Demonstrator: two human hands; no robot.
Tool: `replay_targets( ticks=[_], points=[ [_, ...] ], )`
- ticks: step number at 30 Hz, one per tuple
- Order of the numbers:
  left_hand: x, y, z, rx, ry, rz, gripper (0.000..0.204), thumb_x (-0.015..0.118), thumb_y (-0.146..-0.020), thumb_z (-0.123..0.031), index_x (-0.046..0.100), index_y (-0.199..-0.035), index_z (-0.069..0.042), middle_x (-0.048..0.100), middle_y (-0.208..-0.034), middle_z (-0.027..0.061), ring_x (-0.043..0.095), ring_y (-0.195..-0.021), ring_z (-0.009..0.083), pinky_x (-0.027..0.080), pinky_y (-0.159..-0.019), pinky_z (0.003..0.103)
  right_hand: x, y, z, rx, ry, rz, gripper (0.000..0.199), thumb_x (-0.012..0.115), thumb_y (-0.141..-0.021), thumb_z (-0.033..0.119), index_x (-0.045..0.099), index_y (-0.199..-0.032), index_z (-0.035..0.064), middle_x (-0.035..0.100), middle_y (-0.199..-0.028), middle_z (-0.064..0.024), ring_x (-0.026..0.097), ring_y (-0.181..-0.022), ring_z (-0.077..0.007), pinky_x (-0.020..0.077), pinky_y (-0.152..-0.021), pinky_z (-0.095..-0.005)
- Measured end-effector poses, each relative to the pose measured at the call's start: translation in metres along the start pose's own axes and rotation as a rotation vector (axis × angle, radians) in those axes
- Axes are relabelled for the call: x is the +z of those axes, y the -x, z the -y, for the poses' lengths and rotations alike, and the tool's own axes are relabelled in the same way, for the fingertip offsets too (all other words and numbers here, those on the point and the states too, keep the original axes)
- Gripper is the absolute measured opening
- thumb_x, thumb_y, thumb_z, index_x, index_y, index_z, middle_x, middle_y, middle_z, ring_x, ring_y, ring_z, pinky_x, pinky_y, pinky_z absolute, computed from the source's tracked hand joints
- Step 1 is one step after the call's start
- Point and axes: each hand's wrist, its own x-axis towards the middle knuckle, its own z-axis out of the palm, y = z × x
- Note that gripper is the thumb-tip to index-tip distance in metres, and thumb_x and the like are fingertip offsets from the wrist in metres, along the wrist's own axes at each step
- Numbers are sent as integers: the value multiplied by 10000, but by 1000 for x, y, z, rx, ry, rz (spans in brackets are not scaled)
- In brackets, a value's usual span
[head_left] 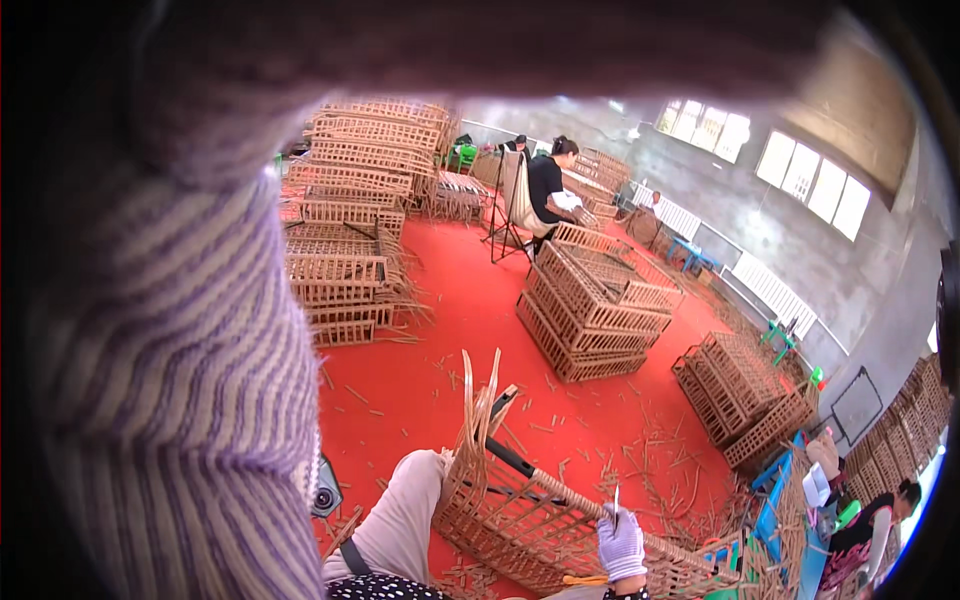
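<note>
A large purple-and-white striped knit surface [190,380], apparently my left hand in a glove, fills the left side very close up. Its fingers cannot be made out. My right hand [622,548], in a pale knit glove, is closed around a thin pale pointed tool [616,497] whose tip points up. This hand rests at the rim of a brown woven basket frame [530,530] lying across my lap. Long loose strips [481,395] stick up from its left end, beside a black bar [510,457]. Something with an orange handle [585,580] lies by my right wrist.
Stacked woven frames stand at the far left [340,270], in the middle [595,310] and at the right [740,390]. Cut strips litter the red floor [450,300]. One person [548,185] sits beyond; another [870,540] bends at the lower right near blue crates [780,490].
</note>
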Motion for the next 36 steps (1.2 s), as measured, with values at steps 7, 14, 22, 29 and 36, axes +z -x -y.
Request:
replay_targets(
  ticks=[7,14,22,29,36],
  points=[
    [21,47,8,-137,-243,50,555,603,-794,-209,399,-1286,-51,518,-1145,139,574,-912,262,495,-815,368,1,13,4,35,-72,-69,233,575,-808,133,559,-1005,9,569,-887,-192,575,-823,-333,463,-736,-399],
    [116,136,44,-100,444,643,454,601,-676,-115,474,-1111,-93,497,-1029,152,517,-934,371,478,-770,408,-11,20,36,-134,-131,-69,248,521,-874,212,571,-988,-3,598,-909,-198,573,-883,-334,449,-787,-385],
    [91,313,97,-367,31,1262,546,662,-684,-393,472,-1103,-100,532,-989,121,557,-888,316,463,-695,424,0,37,33,-10,42,-155,300,540,-870,219,563,-1050,-20,605,-959,-187,584,-887,-313,459,-786,-365],
    [88,345,96,-257,-251,1228,426,658,-666,-438,521,-909,-116,536,-806,62,551,-772,258,443,-640,386,7,43,23,-107,57,-243,246,536,-871,164,559,-1042,-11,606,-966,-179,594,-896,-292,469,-804,-348],
    [86,348,101,-230,-235,1165,409,655,-672,-410,518,-900,-99,541,-812,61,545,-759,250,440,-640,385,7,36,29,-160,102,-252,251,549,-869,153,551,-1046,-25,612,-938,-173,607,-864,-277,481,-777,-340]
  ],
)
